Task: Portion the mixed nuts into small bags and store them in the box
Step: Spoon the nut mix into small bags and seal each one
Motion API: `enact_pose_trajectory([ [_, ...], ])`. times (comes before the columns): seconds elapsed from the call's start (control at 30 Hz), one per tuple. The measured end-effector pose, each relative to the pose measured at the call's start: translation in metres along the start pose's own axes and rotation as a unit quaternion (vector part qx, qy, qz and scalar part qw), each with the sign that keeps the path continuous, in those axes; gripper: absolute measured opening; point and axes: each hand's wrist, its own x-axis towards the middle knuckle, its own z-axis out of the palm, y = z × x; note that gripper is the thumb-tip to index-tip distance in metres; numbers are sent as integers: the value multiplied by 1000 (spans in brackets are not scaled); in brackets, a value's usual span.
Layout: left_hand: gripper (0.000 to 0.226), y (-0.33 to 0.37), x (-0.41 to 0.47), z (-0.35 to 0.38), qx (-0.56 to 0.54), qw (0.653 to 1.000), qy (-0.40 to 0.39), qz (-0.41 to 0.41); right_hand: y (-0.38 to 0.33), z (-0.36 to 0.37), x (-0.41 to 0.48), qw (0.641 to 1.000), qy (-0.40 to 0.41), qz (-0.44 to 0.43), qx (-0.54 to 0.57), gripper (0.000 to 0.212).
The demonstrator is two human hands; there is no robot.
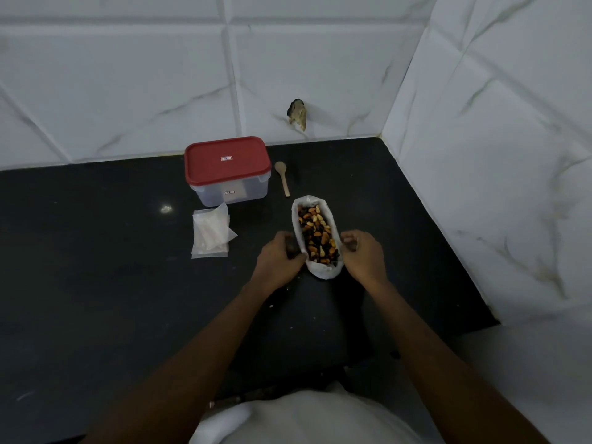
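Note:
A white bag [321,272] lies open on the black counter, full of mixed nuts [317,233]. My left hand [279,257] pinches the bag's left rim near its front end. My right hand [362,253] sits at the right rim with its fingers curled; whether it holds the rim I cannot tell. A clear plastic box with a red lid [226,160] stands shut behind and to the left. A small stack of clear bags [211,233] lies in front of the box. A wooden spoon [283,177] lies right of the box.
The black counter [96,267] ends at white tiled walls behind and on the right. A dark chipped spot [297,113] marks the back wall. Small crumbs dot the counter near my left forearm.

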Motion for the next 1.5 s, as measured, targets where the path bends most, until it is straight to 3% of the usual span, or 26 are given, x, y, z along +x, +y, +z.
enact_pose_trajectory([
  [0.13,31,-13,0,-30,62,997,46,24,-24,15,6,994,50,-93,-10,17],
  [0.23,19,-18,-1,-55,94,991,90,30,-51,28,13,988,31,-153,2,19],
  [0.4,33,-38,-8,-95,165,962,216,16,-89,54,14,977,-79,-196,30,29],
  [0.57,49,-71,-6,-115,261,943,204,-42,-115,85,14,968,-152,-195,-33,28],
  [0.83,72,-83,10,-115,147,950,242,-129,-139,114,19,967,-198,-158,-24,27],
  [1.0,51,-74,12,-116,35,954,272,-123,-146,123,17,966,-231,-95,69,40],
  [1.17,24,-54,0,-118,-44,967,249,-37,-144,114,17,957,-170,-21,236,51],
  [1.23,22,-44,-5,-118,-122,968,220,9,-144,103,17,945,-146,-6,293,47],
  [1.37,16,-25,-12,-114,-184,964,188,28,-140,81,9,949,-123,-42,288,12],
  [1.5,21,-13,-11,-106,-212,963,166,23,-134,63,-1,947,-130,-73,285,3],
])
